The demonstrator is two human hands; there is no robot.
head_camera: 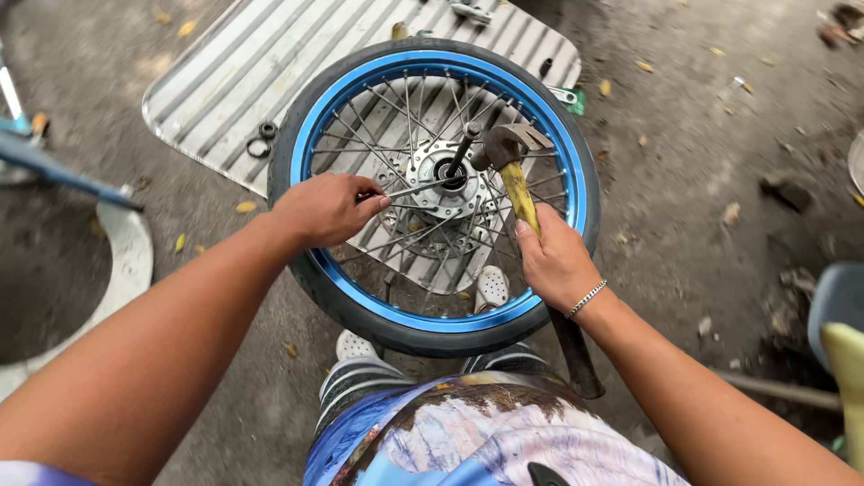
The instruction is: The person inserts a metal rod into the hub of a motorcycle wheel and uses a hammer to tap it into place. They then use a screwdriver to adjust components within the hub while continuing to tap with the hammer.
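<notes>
While wheel (576, 193) lies flat mid-frame on ribbed metal sheet (234, 63), left hand (326, 209) pinches thin rod (409, 188) pointing right at hub (447, 176). Punch (459, 151) stands in hub, tilted up-right. Right hand (553, 261) clamped on hammer (515, 180), handle running lower right to upper left, head just right of punch, nearer hand.

Soft even daylight, faint shadows, sharp focus.

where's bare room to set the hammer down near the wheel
Bare concrete right of the wheel is open, with only leaves. The ribbed metal sheet is bare at upper left, beyond two black rings. The hub is crowded: spokes, rod, hammer, both hands.
</notes>
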